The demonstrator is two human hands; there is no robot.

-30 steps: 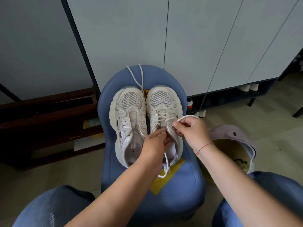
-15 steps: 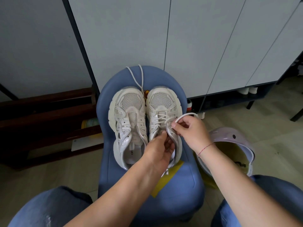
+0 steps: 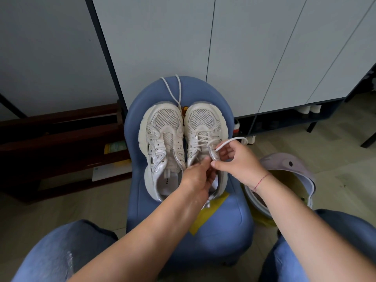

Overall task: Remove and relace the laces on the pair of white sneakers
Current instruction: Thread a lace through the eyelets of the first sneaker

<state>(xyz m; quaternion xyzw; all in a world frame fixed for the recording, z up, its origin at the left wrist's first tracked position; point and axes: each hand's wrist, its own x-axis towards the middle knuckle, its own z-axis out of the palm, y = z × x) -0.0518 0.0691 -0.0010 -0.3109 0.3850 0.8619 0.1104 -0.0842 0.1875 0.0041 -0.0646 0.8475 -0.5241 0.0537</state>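
Two white sneakers stand side by side, toes away from me, on a blue chair (image 3: 221, 224). The left sneaker (image 3: 162, 143) has no lace in its eyelets; a loose white lace (image 3: 173, 92) lies on the chair back beyond its toe. The right sneaker (image 3: 203, 127) is partly laced. My left hand (image 3: 197, 176) pinches the lace at the right sneaker's upper eyelets and covers its opening. My right hand (image 3: 238, 161) holds the other lace end (image 3: 232, 141), which arcs over its fingers.
A lavender bin (image 3: 289, 165) with a yellow liner stands on the floor right of the chair. Grey cabinet doors (image 3: 254, 53) rise behind. Dark wooden boards (image 3: 61, 139) lie at the left. A yellow sheet (image 3: 205, 216) lies on the seat. My knees in jeans flank the chair.
My right hand has opened its grip and shifted slightly toward the eyelets, with the lace loop now arcing over its fingers. My left hand moved a little up the right sneaker.
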